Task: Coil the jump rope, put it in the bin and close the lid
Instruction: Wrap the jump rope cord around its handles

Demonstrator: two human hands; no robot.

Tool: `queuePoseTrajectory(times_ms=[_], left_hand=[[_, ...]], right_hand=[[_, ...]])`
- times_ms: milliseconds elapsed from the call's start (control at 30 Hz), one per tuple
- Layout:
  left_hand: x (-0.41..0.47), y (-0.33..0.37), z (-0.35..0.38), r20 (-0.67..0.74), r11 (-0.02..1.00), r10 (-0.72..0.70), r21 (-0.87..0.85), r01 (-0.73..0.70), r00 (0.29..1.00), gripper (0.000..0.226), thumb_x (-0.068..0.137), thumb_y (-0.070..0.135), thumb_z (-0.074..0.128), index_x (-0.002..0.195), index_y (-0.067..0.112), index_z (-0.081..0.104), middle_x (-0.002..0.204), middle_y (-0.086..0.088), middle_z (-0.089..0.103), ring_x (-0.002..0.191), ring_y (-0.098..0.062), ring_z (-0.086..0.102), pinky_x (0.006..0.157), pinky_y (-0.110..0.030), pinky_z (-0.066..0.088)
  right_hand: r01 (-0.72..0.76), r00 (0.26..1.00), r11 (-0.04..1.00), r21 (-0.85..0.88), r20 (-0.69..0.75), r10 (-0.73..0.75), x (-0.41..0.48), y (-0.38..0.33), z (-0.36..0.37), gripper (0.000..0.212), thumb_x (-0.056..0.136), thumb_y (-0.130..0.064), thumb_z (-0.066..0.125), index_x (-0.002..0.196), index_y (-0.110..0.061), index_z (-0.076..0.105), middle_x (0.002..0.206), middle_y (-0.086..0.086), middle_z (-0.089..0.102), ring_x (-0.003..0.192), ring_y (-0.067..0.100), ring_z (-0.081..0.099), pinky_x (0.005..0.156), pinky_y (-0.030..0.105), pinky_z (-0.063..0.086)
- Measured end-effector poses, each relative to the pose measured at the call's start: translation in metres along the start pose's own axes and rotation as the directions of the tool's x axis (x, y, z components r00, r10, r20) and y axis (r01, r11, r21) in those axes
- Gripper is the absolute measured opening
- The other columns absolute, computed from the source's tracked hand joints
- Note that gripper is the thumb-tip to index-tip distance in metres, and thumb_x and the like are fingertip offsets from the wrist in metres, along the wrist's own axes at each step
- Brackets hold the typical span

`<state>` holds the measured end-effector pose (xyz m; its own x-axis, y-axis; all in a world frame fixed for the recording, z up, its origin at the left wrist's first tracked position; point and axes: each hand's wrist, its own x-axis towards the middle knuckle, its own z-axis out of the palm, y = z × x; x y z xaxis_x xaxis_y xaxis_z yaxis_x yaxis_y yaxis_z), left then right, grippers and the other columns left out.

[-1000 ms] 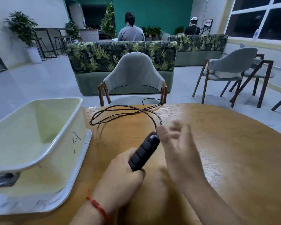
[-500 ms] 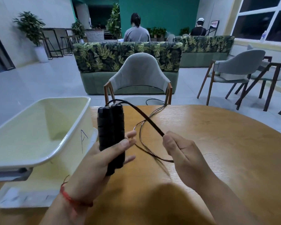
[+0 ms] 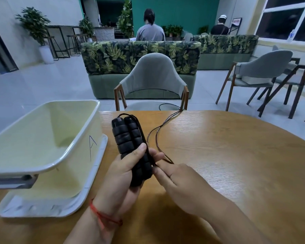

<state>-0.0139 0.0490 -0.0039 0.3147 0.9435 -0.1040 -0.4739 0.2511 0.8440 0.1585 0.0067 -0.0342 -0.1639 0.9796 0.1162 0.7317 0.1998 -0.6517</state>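
Observation:
My left hand (image 3: pixel 121 175) is shut around the two black foam handles (image 3: pixel 127 136) of the jump rope, held upright side by side above the table. The thin dark cord (image 3: pixel 157 134) runs from the handle tops down past my fingers and trails across the table to the far edge. My right hand (image 3: pixel 180 184) pinches the cord right beside the lower end of the handles. The open pale-yellow bin (image 3: pixel 48 162), marked with an A, stands at the left on its white lid (image 3: pixel 88 194).
The round wooden table (image 3: pixel 227 164) stretches to the right. A grey chair (image 3: pixel 153 80) is tucked in at the far side, where the cord hangs over the edge. More chairs, leaf-patterned sofas and two seated people are farther back.
My left hand raised both handles upright and drew them nearer. My right hand moved in from holding the cord apart to pinching it against the handles. The loose loops on the table have shortened.

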Motion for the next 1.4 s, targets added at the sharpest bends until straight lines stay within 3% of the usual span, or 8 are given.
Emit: queuePoseTrajectory(times_ms=[267, 400, 633, 767, 1000, 1133, 1233, 1400], left_hand=[[0.017, 0.015, -0.026, -0.183, 0.944, 0.144, 0.320, -0.080, 0.973, 0.043, 0.084, 0.043, 0.078, 0.110, 0.013, 0.060, 0.088, -0.007, 0.061, 0.072, -0.015, 0.065, 0.074, -0.052, 0.068], [0.020, 0.004, -0.024, -0.142, 0.747, 0.238, 0.659, -0.088, 0.961, 0.036, 0.095, 0.056, 0.071, 0.115, 0.031, 0.057, 0.090, -0.006, 0.063, 0.072, -0.014, 0.067, 0.055, -0.040, 0.060], [0.010, -0.010, -0.019, 0.086, 0.435, 0.026, 0.896, -0.089, 0.996, 0.076, 0.069, 0.106, 0.041, 0.125, 0.056, 0.053, 0.075, 0.015, 0.068, 0.067, -0.004, 0.064, 0.070, -0.036, 0.051], [-0.003, -0.013, -0.001, 0.152, 0.235, -0.114, 0.964, -0.122, 0.982, 0.080, 0.068, 0.102, 0.055, 0.134, 0.058, 0.052, 0.099, 0.015, 0.075, 0.087, 0.000, 0.070, 0.076, -0.027, 0.055], [-0.019, -0.019, 0.009, 0.320, -0.086, -0.100, 0.941, -0.328, 0.942, 0.043, 0.101, 0.062, 0.022, 0.125, 0.045, 0.054, 0.106, 0.007, 0.076, 0.098, -0.023, 0.070, 0.089, -0.045, 0.057], [-0.026, -0.017, 0.015, 0.413, -0.058, -0.023, 0.908, -0.414, 0.910, 0.035, 0.095, 0.048, 0.029, 0.112, 0.040, 0.059, 0.090, 0.006, 0.073, 0.081, -0.015, 0.065, 0.075, -0.037, 0.052], [-0.029, -0.011, 0.015, 0.511, 0.032, 0.045, 0.858, -0.512, 0.859, 0.018, 0.091, 0.044, 0.031, 0.092, 0.042, 0.049, 0.072, 0.007, 0.059, 0.070, -0.018, 0.054, 0.062, -0.037, 0.043], [-0.031, -0.009, 0.010, 0.549, 0.206, 0.100, 0.804, -0.557, 0.830, 0.054, 0.091, 0.038, 0.034, 0.144, 0.048, 0.041, 0.075, -0.003, 0.066, 0.067, -0.022, 0.060, 0.065, -0.044, 0.049]], right_hand=[[-0.134, 0.991, 0.990, -0.036, -0.013, 0.134, -0.010, 0.029, -0.055, 0.042, 0.104, -0.064, 0.060, 0.078, -0.031, 0.062, 0.057, -0.012, 0.051, 0.055, 0.007, 0.045, 0.061, 0.036, 0.037], [-0.123, 0.991, 0.986, -0.111, -0.067, 0.116, -0.017, 0.021, -0.073, 0.029, 0.101, -0.059, 0.065, 0.084, -0.036, 0.068, 0.060, -0.013, 0.057, 0.058, 0.008, 0.050, 0.059, 0.032, 0.037], [-0.046, 0.943, 0.981, -0.186, -0.333, -0.019, -0.018, -0.002, -0.078, 0.038, 0.092, -0.067, 0.072, 0.080, -0.031, 0.067, 0.067, -0.028, 0.059, 0.070, 0.007, 0.056, 0.057, 0.033, 0.036], [0.019, 0.930, 0.999, -0.034, -0.366, -0.030, -0.012, -0.005, -0.073, 0.041, 0.087, -0.061, 0.080, 0.075, -0.024, 0.066, 0.054, -0.013, 0.050, 0.058, 0.014, 0.045, 0.056, 0.035, 0.037], [0.098, 0.984, 0.978, 0.187, -0.167, -0.067, -0.007, -0.011, -0.064, 0.037, 0.088, -0.044, 0.090, 0.072, -0.021, 0.066, 0.045, -0.011, 0.042, 0.047, 0.010, 0.035, 0.053, 0.024, 0.031], [0.062, 0.997, 0.947, 0.316, -0.067, -0.043, -0.004, -0.001, -0.075, 0.038, 0.080, -0.049, 0.090, 0.076, -0.016, 0.072, 0.066, 0.024, 0.066, 0.057, 0.031, 0.053, 0.061, 0.031, 0.045], [-0.011, 0.999, 0.890, 0.457, 0.045, -0.011, -0.005, 0.011, -0.087, 0.020, 0.082, -0.037, 0.087, 0.082, -0.019, 0.078, 0.068, 0.007, 0.073, 0.061, 0.012, 0.063, 0.061, 0.020, 0.050], [-0.133, 0.978, 0.771, 0.622, 0.211, -0.001, -0.009, 0.029, -0.100, 0.008, 0.094, -0.026, 0.083, 0.095, -0.019, 0.079, 0.074, 0.007, 0.055, 0.062, 0.012, 0.049, 0.056, 0.019, 0.040]])
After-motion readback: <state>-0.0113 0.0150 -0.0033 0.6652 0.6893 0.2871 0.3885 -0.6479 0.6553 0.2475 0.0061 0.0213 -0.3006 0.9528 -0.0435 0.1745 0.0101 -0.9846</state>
